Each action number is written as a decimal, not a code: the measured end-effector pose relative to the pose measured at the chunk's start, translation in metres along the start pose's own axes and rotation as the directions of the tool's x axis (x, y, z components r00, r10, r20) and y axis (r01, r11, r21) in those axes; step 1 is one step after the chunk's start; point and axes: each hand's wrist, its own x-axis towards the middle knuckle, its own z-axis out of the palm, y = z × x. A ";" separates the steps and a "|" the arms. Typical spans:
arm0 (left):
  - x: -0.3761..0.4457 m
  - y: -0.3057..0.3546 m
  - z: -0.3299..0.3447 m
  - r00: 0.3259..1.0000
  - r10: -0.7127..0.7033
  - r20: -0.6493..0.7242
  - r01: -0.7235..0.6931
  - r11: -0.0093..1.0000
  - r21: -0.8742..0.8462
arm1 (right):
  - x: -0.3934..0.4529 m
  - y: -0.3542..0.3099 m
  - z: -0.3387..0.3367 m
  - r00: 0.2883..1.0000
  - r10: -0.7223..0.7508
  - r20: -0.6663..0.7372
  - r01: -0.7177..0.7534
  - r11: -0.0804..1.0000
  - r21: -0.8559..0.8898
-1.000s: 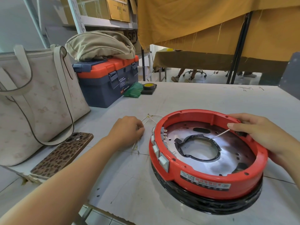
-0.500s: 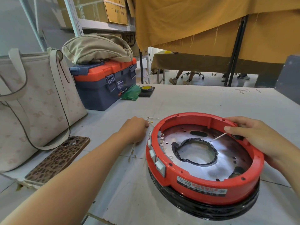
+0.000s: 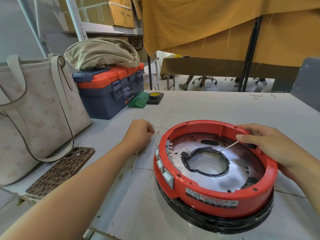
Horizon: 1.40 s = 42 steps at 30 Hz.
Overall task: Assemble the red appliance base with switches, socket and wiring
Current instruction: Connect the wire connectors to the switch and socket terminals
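- Grey tabletop (image 3: 216, 111) carries the work; mustard-yellow curtain (image 3: 216, 23) hangs behind it, and shelving with cardboard boxes (image 3: 119, 11) stands at the back left.
- Red appliance base (image 3: 214, 198) sits right of centre on the tabletop, open side up, resting on a black ring (image 3: 216, 224).
- Inside the base: a shiny metal plate (image 3: 242, 177) with a round central opening edged in black.
- White switches (image 3: 165, 172) sit in the left wall of the base.
- Right hand (image 3: 263, 144) rests on the far right rim; its fingers pinch a thin white wire (image 3: 228, 148) that runs down to the edge of the opening.
- Left hand (image 3: 139, 134) lies on the tabletop just left of the base, fingers curled around a bundle of pale wires (image 3: 133, 161), which trail toward the near edge.
- Left side holds a leopard-print phone (image 3: 60, 172), a cream tote bag (image 3: 34, 115), and a blue-and-orange toolbox (image 3: 110, 94) with a beige bag (image 3: 100, 54) on top.
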 end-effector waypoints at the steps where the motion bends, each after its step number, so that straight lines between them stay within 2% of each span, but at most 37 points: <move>1: 0.001 -0.001 -0.002 1.000 0.000 -0.004 -0.001 1.000 -0.018 | 0.000 0.000 0.000 1.000 0.001 0.000 -0.001 1.000 -0.001; 8: 0.003 0.000 -0.010 0.994 -0.112 -0.005 0.111 0.985 -0.135 | 0.001 0.000 0.000 1.000 0.001 -0.003 0.000 1.000 0.006; 20: 0.001 0.002 -0.007 0.986 -0.168 -0.024 0.153 0.942 -0.299 | 0.002 0.002 -0.001 1.000 -0.003 0.002 0.003 1.000 -0.007; 29: 0.001 0.003 -0.009 0.983 -0.165 0.077 0.182 0.906 -0.383 | 0.001 0.001 0.000 1.000 -0.014 -0.007 0.014 1.000 -0.002; 33: 0.003 0.000 -0.009 0.976 -0.189 0.110 0.218 0.858 -0.464 | 0.000 0.000 0.000 1.000 -0.014 -0.010 0.014 1.000 -0.013; 36: 0.002 -0.003 -0.010 0.982 -0.168 0.090 0.190 0.817 -0.545 | 0.000 0.000 0.000 1.000 -0.012 -0.011 0.012 1.000 -0.013; 42: 0.001 -0.002 -0.016 0.980 -0.194 0.050 0.169 0.665 -0.728 | 0.000 0.000 0.000 1.000 -0.009 -0.013 0.009 1.000 -0.010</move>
